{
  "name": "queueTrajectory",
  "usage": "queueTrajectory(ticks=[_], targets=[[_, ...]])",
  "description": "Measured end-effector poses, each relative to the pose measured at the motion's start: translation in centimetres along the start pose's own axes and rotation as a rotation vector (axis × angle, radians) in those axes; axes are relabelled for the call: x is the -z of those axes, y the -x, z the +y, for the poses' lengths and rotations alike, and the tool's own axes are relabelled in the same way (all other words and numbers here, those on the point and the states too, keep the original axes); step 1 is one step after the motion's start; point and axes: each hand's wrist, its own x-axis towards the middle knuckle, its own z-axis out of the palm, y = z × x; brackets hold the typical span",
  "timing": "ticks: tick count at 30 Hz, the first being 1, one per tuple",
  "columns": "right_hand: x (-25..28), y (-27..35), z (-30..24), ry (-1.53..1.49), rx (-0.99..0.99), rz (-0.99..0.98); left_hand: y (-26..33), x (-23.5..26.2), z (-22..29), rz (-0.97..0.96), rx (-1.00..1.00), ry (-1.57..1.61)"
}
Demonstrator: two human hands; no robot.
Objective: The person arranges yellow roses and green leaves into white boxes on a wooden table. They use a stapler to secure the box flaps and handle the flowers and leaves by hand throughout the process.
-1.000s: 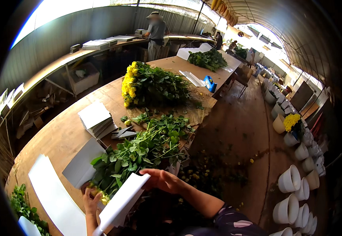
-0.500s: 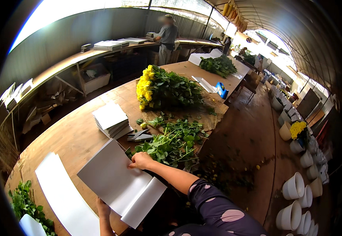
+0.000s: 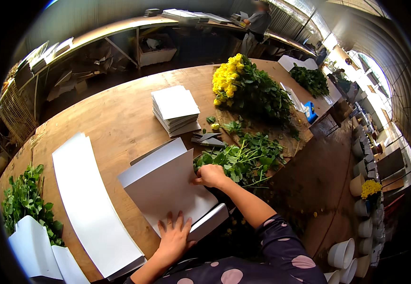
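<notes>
A white folded sheet (image 3: 165, 182) lies on the wooden table (image 3: 115, 118) in front of me. My left hand (image 3: 174, 236) presses flat on its near corner, fingers spread. My right hand (image 3: 210, 176) rests curled on the sheet's right edge, next to a heap of cut green stems and leaves (image 3: 243, 158). A stack of white sheets (image 3: 174, 110) sits farther back. A big bundle of yellow flowers (image 3: 241, 87) lies beyond it.
A long white sheet (image 3: 89, 203) lies at my left, with leafy greens (image 3: 23, 201) and white sleeves (image 3: 35, 251) at the table's corner. A blue object (image 3: 310, 112) lies near the far edge. White buckets (image 3: 347, 255) line the floor at right. A person (image 3: 257, 21) stands at the far bench.
The white sheet came down from being held upright to lying flat on the table. My left hand now presses on it and my right hand moved to its right edge.
</notes>
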Motion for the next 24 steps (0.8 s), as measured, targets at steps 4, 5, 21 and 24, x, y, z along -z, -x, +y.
queueTrajectory(ticks=[4, 5, 21, 24], targets=[[3.7, -0.3, 0.0, -0.014, 0.137, -0.126, -0.1, 0.6, -0.4, -0.071, 0.062, -0.004], [4.8, -1.2, 1.7, -0.136, 0.185, -0.059, -0.2, 0.8, -0.1, -0.083, 0.082, 0.002], [7.2, -14.8, 21.9, -0.389, 0.05, 0.563, -0.9, 1.7, 0.9, -0.192, 0.24, -0.061], [11.7, -8.0, 20.9, -0.784, 0.197, 0.679, -1.0, 1.7, 1.0, -0.136, 0.193, -0.105]])
